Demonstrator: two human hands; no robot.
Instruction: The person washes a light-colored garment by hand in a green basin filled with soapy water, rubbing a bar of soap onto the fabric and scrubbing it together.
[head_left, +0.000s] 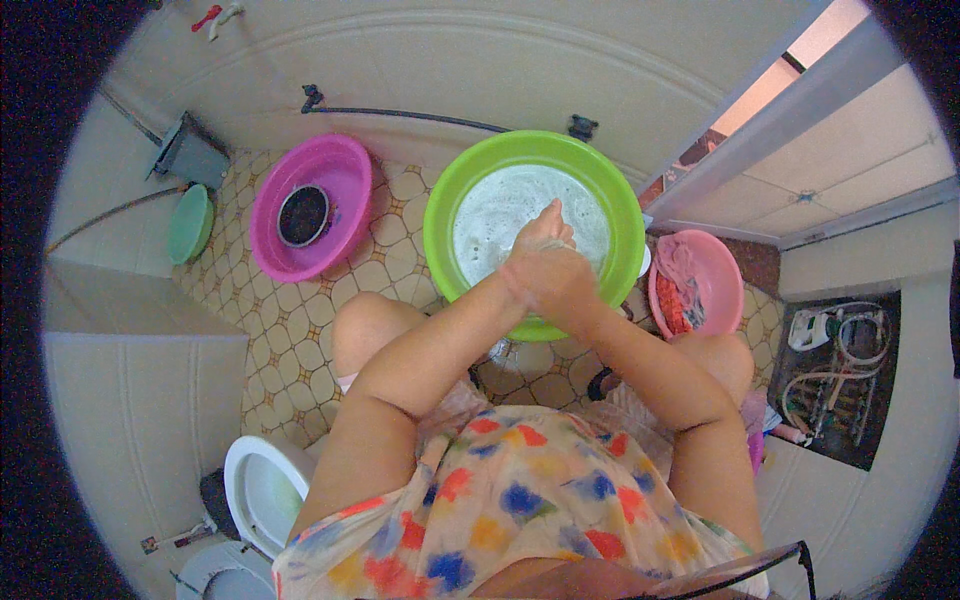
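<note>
In front of me stands a large lime-green plastic basin holding cloudy, foamy water. My left hand reaches over this water with its fingers close together. Whether anything is in its fingers I cannot tell. Across the wrist of that arm lies my right hand, blurred, with its fingers wrapped around the wrist. Both forearms cross above the near rim of the basin.
A magenta basin with a dark round vessel stands left. To the right, a pink basin holds crumpled cloth. A toilet is at lower left. A grey bin and mint basin sit by the wall.
</note>
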